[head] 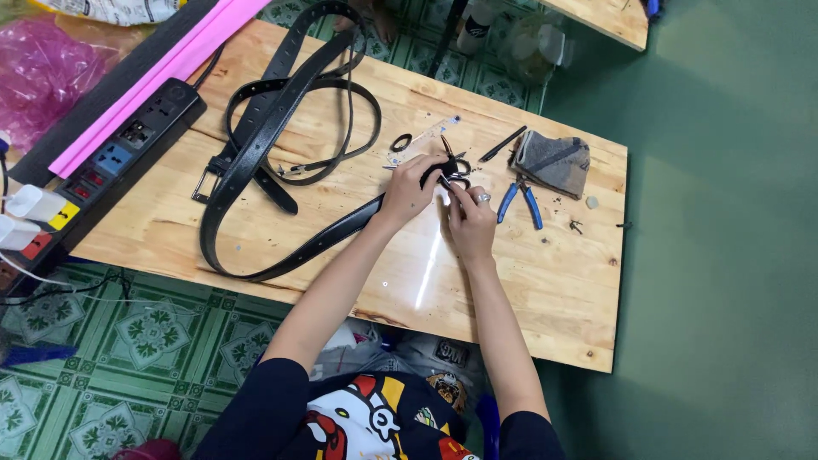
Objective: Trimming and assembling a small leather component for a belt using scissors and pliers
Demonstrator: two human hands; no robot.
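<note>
Gripping the belt (pixel 256 162) end beside the pliers (pixel 520 203), the left hand (pixel 407 192) clamps the strap; the right hand (pixel 470 215) pinches a small part against it. Probably limp and light: best held near the end, flat on the bench (pixel 511 290).

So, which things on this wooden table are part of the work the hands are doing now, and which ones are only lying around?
In use:
- left hand, gripping the end of the long black belt
- right hand, fingers at the small black part on that belt end

Lying about:
- blue-handled pliers
- grey folded cloth
- black loop
- power strip
- pink plastic bag
</note>
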